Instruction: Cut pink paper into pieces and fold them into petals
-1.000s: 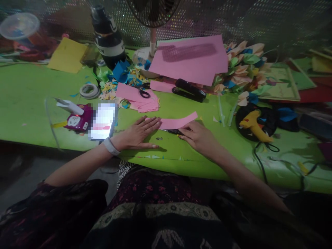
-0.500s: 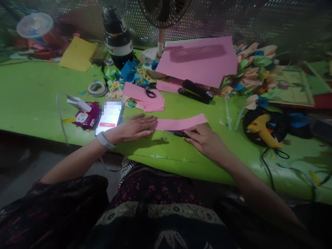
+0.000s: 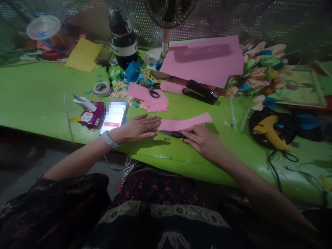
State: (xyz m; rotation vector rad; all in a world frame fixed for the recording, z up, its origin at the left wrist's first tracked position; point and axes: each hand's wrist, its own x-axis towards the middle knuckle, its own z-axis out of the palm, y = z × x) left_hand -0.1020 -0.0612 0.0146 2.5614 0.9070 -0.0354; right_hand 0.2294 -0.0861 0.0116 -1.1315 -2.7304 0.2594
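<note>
Where pink strip (image 3: 178, 123) meets left hand (image 3: 137, 129), spread flat, right hand (image 3: 203, 141) at near edge, gripping dark tool (image 3: 175, 134)

A green table (image 3: 33, 93) bears a phone (image 3: 114, 114) beside the left hand (image 3: 140, 129). Right of the right hand (image 3: 201, 138) lies perhaps a black tray (image 3: 289, 121).

Looks like matt paper on pink strip (image 3: 181, 124), glossy plastic on black stapler (image 3: 202, 90), smooth sheen on green worktop (image 3: 38, 93)
</note>
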